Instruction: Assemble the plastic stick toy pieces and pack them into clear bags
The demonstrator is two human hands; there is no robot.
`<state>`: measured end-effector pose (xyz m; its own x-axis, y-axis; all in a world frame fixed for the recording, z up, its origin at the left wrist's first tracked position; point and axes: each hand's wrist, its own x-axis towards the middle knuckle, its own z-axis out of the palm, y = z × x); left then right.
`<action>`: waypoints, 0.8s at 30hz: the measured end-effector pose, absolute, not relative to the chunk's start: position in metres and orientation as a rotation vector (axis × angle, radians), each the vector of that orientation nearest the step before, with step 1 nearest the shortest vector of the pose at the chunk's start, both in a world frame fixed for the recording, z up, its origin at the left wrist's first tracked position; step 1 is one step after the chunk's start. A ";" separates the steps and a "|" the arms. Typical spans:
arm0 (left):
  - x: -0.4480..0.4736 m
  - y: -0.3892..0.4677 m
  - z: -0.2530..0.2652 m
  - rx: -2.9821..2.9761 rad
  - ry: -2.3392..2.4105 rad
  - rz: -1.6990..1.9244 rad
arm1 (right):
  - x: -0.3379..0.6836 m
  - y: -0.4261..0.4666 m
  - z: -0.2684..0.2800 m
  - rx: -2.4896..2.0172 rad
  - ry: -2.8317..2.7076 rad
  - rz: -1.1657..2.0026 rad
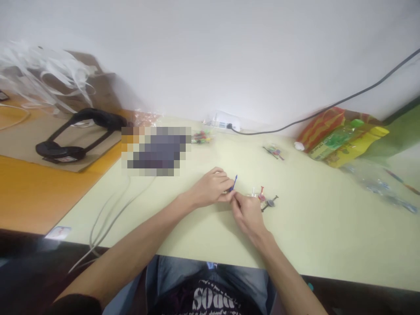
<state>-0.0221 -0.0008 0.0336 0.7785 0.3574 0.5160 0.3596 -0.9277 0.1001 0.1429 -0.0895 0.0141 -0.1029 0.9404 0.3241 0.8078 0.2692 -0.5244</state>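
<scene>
Over the pale table my left hand [215,188] and my right hand [246,211] meet, fingertips together. Between them is a small blue plastic piece [235,181] with a pointed, arrow-like tip that sticks up past the fingers. Both hands are closed on it, and its lower part is hidden by the fingers. Just right of my right hand lie small plastic pieces: a red one [261,192], a dark grey one with a round middle [271,202], and a whitish one [253,192] partly behind the hand.
Bags of small coloured pieces lie farther back, one left [201,137] and one right [274,152]. A blurred-out dark device [157,151] and white cables [114,214] are left. Behind them stands a black frame [80,131]. Snack packages [351,140] and a black cord [315,114] are right.
</scene>
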 end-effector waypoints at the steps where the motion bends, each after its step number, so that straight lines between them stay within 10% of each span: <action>1: -0.023 0.000 0.035 -2.966 -0.575 -0.837 | 0.144 -0.090 0.014 -1.545 -1.962 0.279; 24: -0.071 0.032 0.045 -2.733 -0.943 -1.254 | 0.154 -0.085 0.019 -1.786 -1.946 0.293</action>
<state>-0.0709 0.0324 0.0452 0.5042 0.5232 0.6871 0.5153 -0.8207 0.2467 0.1536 -0.0848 0.0192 -0.0340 0.9789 0.2013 0.8763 0.1260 -0.4650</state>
